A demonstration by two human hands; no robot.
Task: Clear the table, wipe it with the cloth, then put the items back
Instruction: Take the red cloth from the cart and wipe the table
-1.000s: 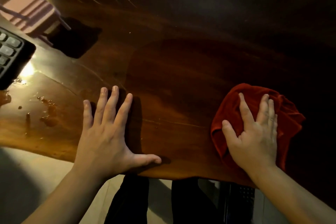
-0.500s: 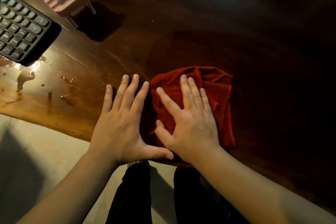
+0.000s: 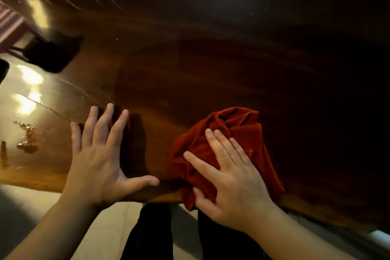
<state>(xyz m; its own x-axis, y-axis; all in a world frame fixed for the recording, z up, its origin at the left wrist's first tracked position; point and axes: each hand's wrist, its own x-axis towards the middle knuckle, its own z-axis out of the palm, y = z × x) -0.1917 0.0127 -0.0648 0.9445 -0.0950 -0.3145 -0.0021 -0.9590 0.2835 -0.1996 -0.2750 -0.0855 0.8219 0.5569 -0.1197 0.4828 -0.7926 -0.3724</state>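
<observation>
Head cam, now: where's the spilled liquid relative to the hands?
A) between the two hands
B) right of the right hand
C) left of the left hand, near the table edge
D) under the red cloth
C: the droplets glisten on the table left of the flat left hand, while the right hand presses the red cloth on the other side.

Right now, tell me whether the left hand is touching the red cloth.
Apart. The head view shows bare wooden table between the left hand and the red cloth, which lies under the right hand.
</observation>
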